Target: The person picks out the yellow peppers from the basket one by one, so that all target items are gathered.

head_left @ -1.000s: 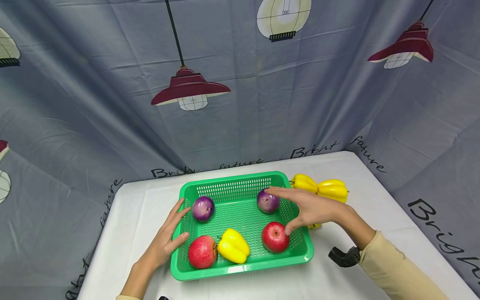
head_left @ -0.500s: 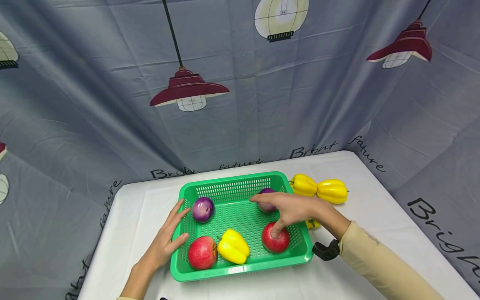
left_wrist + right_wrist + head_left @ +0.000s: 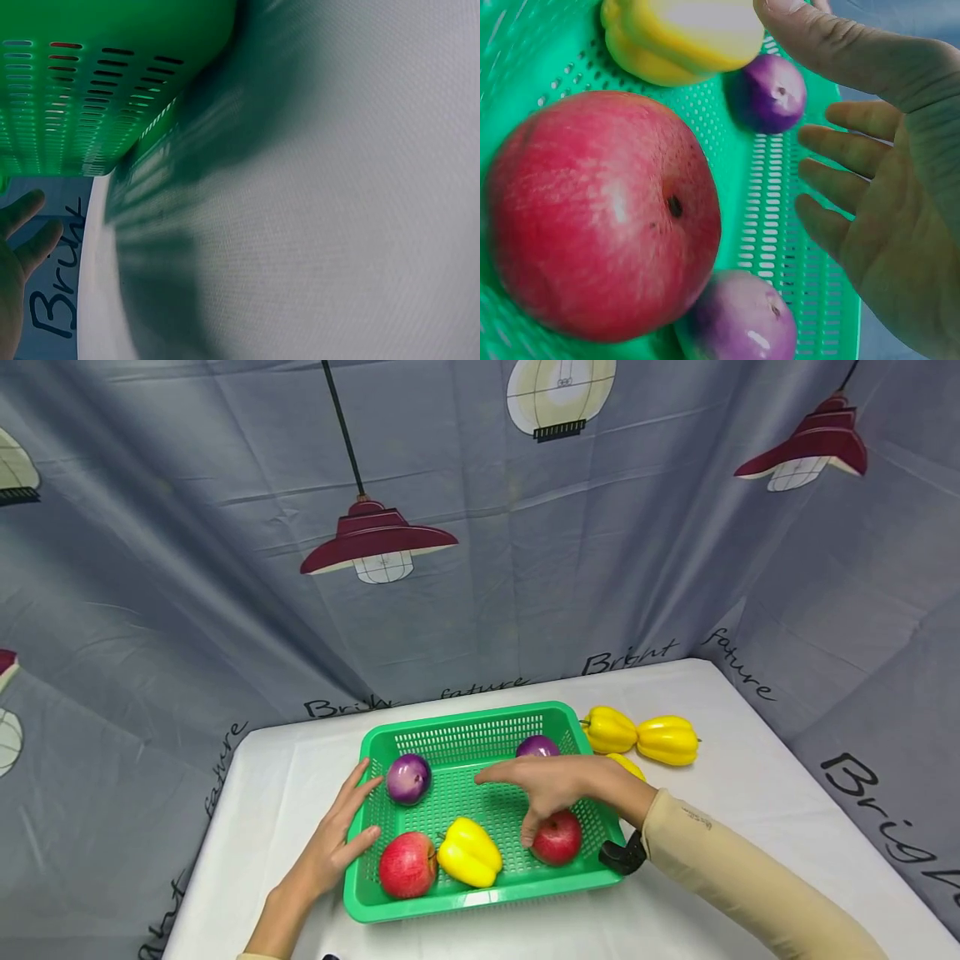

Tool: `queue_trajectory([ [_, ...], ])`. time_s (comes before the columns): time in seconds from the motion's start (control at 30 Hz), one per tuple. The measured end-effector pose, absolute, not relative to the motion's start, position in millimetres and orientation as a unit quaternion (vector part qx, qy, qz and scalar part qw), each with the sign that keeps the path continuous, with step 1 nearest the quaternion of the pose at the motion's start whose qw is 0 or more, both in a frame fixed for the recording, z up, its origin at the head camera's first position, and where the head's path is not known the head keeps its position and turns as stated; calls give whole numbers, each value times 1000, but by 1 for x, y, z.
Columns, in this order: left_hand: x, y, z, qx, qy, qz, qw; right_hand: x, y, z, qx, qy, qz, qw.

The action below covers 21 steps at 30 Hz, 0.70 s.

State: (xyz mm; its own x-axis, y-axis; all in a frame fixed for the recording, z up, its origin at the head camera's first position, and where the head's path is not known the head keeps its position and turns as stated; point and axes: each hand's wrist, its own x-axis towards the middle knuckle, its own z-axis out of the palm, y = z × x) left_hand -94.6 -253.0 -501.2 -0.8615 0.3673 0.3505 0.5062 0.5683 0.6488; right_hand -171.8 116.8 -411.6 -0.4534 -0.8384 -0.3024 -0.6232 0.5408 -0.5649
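On the table is a green basket (image 3: 420,906), its slotted wall close in the left wrist view. My left hand (image 3: 324,852), fingers spread, is at the basket's left rim. My right hand (image 3: 558,785) hangs over the basket's right half with straight fingers and the thumb lowered, nothing held. Below it sits a red apple (image 3: 558,842), partly covered by the hand in the head view and large in the right wrist view. Another red apple (image 3: 407,865) lies front left beside a yellow bell pepper (image 3: 470,853). Two round, smooth purple vegetables lie farther back, one left (image 3: 408,778), one right (image 3: 537,746).
Several yellow bell peppers (image 3: 667,740) lie on the white tablecloth (image 3: 292,760) right of the basket, one partly behind the right arm. A grey curtain (image 3: 480,610) with printed lamps stands behind the table. A black wrist device (image 3: 624,855) overlaps the basket's right rim.
My right hand has moved left over the basket, its thumb passing across the right apple to that apple's left side. My left hand and the basket's contents stay where they were.
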Motion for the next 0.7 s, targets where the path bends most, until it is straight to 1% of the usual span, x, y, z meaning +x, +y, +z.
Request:
queue_trajectory([
  [0.2,-95,-255,-503,-246,-883,-389,90,-173,101,-416,-455,830,-159,280],
  [0.7,-95,-253,-501,-246,-883,-390,88,-177,76,-439,-476,820,-102,302],
])
